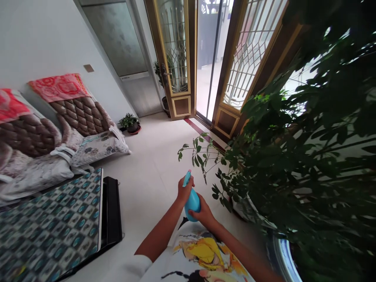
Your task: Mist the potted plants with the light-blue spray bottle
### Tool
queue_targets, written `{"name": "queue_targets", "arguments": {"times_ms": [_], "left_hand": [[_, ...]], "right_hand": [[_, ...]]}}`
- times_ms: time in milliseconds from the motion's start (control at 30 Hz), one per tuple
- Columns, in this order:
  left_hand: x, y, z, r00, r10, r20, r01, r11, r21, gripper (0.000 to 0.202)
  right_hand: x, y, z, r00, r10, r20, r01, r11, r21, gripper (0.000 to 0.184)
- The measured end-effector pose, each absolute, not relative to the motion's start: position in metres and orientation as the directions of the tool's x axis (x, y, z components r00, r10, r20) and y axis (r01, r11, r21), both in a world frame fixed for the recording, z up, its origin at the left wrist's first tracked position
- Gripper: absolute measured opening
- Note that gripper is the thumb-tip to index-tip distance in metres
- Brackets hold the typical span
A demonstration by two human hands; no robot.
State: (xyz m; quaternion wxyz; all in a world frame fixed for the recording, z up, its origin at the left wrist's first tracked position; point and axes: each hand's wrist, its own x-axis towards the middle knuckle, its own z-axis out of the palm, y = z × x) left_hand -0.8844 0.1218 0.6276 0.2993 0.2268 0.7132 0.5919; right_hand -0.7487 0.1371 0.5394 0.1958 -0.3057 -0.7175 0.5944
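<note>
A light-blue spray bottle (192, 201) with a pink nozzle tip is held in front of my body, its nozzle pointing away from me. Around the neck and spray head, my left hand (185, 188) is closed. Lower down, my right hand (203, 211) grips the side and base of the bottle. Just beyond the nozzle hang thin leafy branches of a large potted plant (264, 156), apart from the bottle. Some of my fingers are hidden behind the bottle.
A table with a patterned top (58, 219) stands at left, before padded chairs (79, 113) with red covers. Against the wall sits a small potted plant (131, 122). A brown-and-gold door (180, 105) stands ajar ahead. A blue-white pot rim (283, 250) shows at lower right.
</note>
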Motion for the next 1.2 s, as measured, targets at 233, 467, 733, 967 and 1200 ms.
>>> {"name": "queue_targets", "arguments": {"times_ms": [233, 467, 733, 967, 1200], "left_hand": [[-0.891, 0.13, 0.623, -0.701, 0.698, -0.143, -0.039, 0.163, 0.986, 0.041], [-0.917, 0.138, 0.644, -0.747, 0.65, -0.136, -0.075, 0.121, 0.99, 0.046], [-0.942, 0.146, 0.669, -0.713, 0.695, -0.086, 0.018, 0.141, 0.99, 0.041], [-0.911, 0.13, 0.644, -0.577, 0.817, -0.007, 0.185, 0.139, 0.973, 0.035], [-0.854, 0.114, 0.577, -0.335, 0.941, 0.051, 0.478, 0.123, 0.87, 0.024]], "right_hand": [[-0.755, 0.145, 0.533, -0.735, 0.667, -0.117, 0.225, 0.078, -0.971, 0.081], [-0.784, 0.167, 0.55, -0.777, 0.617, -0.121, 0.215, 0.079, -0.974, 0.095], [-0.77, 0.156, 0.539, -0.848, 0.463, -0.258, 0.206, -0.161, -0.965, 0.082], [-0.757, 0.16, 0.51, -0.77, 0.33, -0.546, 0.409, -0.4, -0.82, 0.07], [-0.676, 0.173, 0.469, -0.665, 0.416, -0.62, 0.596, -0.204, -0.777, 0.041]]}}
